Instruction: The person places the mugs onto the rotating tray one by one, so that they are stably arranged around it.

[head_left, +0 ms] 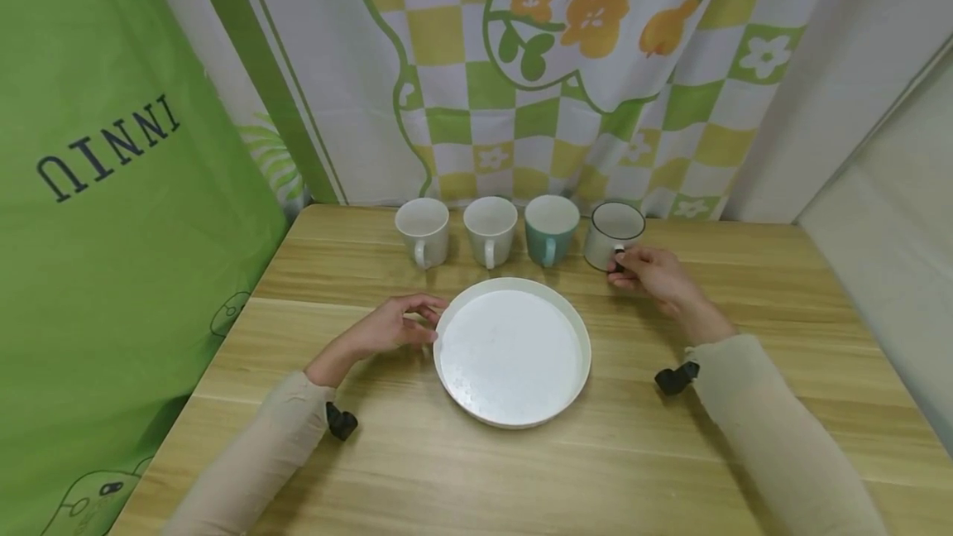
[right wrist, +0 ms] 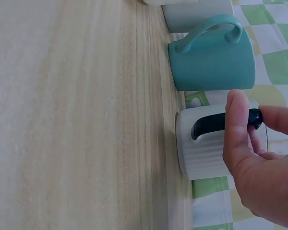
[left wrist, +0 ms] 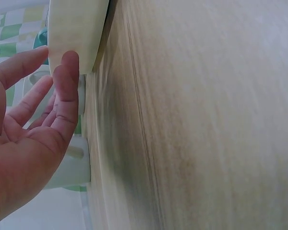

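My right hand (head_left: 655, 278) holds the black handle (right wrist: 209, 125) of a ribbed white mug with a dark rim (head_left: 612, 240), pinching it between thumb and fingers. The mug stands upright at the right end of a row at the table's back. My left hand (head_left: 395, 325) is beside the left edge of a round white tray (head_left: 514, 354), fingers loosely bent, fingertips at its rim; whether they touch it I cannot tell. Inside the tray only its white floor shows. Left of the ribbed mug stands a teal mug (head_left: 551, 232) with a pale interior, its handle facing me.
Two white mugs, one at the far left (head_left: 423, 234) and one beside the teal mug (head_left: 490, 234), complete the row. All stand on a wooden table (head_left: 476, 470). A checked curtain (head_left: 521, 122) hangs behind, and green fabric (head_left: 134, 230) hangs along the left side.
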A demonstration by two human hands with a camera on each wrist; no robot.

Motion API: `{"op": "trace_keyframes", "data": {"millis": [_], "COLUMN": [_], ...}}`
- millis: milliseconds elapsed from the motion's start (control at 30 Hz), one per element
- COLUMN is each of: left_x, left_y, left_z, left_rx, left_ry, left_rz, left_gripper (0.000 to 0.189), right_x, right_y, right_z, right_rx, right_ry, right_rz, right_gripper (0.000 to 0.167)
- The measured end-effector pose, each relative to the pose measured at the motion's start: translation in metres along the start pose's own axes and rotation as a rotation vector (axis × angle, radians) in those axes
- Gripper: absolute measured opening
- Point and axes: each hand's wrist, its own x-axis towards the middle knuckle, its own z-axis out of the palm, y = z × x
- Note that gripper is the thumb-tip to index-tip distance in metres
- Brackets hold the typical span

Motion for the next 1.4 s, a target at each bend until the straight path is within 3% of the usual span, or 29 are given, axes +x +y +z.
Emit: {"op": "trace_keyframes", "data": {"millis": [267, 633, 1067, 1400], "left_x": [-0.002, -0.002, -0.002, -0.001], "left_y": [0.003, 0.006, 0.004, 0.003], "left_z": [0.001, 0.000, 0.000, 0.000], "left_rx": [0.003, 0.001, 0.002, -0.004], "left_ry": [0.003, -0.002, 0.004, -0.001], "left_rz": [-0.022, -0.015, -0.025, -0.027], "left_gripper": [0.053, 0.053, 0.054, 0.055], "right_x": [-0.004, -0.012, -0.030, -0.042], "right_y": [-0.001, -0.009, -0.016, -0.022], "right_z": [0.000, 0.002, 0.002, 0.004], "right_rx": [0.003, -0.078, -0.020, -0.009], "right_ry": [0.005, 0.027, 0.036, 0.026], "right_rz": [-0.037, -0.006, -0.065, -0.102], "right_gripper": [0.037, 0.041, 0.026, 0.032]}}
